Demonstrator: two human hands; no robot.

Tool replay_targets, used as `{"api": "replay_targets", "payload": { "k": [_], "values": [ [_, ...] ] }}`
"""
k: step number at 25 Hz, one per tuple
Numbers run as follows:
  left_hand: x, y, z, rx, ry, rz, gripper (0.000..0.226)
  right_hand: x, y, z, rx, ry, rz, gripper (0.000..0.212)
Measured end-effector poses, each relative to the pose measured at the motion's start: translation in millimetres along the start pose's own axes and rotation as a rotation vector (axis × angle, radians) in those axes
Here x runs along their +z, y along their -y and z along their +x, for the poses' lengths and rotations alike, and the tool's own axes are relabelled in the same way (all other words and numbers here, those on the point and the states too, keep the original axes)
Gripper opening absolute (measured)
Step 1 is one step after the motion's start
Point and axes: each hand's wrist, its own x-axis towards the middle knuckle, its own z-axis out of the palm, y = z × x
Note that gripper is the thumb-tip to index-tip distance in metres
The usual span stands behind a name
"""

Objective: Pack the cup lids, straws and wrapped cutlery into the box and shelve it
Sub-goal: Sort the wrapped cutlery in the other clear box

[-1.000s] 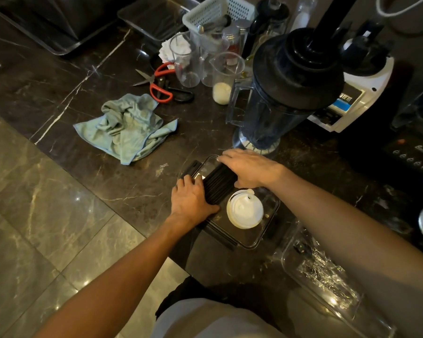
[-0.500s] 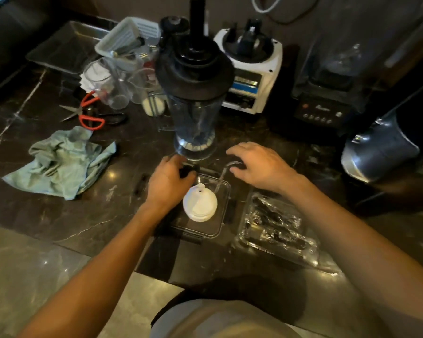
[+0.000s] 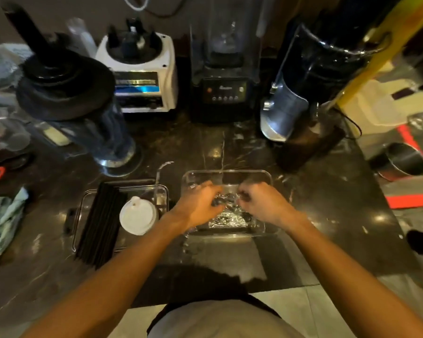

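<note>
A clear plastic box (image 3: 162, 191) sits on the dark marble counter, left of centre. Black straws (image 3: 100, 220) lie along its left side and white cup lids (image 3: 138, 218) rest in its right part. To its right stands a clear tray (image 3: 230, 175) holding plastic-wrapped black cutlery (image 3: 232, 218). Both hands are inside that tray. My left hand (image 3: 198, 203) and my right hand (image 3: 261, 203) have their fingers curled around the wrapped cutlery at the tray's middle.
A blender jar (image 3: 83, 111) stands behind the box, with a white blender base (image 3: 142, 74), a black blender (image 3: 225, 86) and a steel machine (image 3: 303, 93) along the back. A teal cloth (image 3: 3, 223) lies at the left. A metal pot (image 3: 403, 162) sits beyond the counter's right edge.
Both hands left the box with the straws and lids and moved right into the cutlery tray, where they closed on the wrapped cutlery. The view swung to the right.
</note>
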Motion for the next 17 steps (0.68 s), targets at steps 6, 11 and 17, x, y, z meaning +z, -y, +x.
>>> {"api": "replay_targets", "payload": {
  "k": [6,11,17],
  "values": [
    [36.6,11.2,18.3,-0.068,0.12,0.44,0.07,37.6,-20.8,3.3,0.029,0.259,-0.272,0.062],
    [34.7,16.8,24.1,-0.14,0.122,0.428,0.064,39.2,-24.2,15.8,-0.022,0.196,-0.354,0.052],
    [26.7,19.6,37.7,-0.155,0.108,0.52,0.048,22.9,-27.7,30.2,-0.048,0.232,-0.343,0.035]
  ]
}}
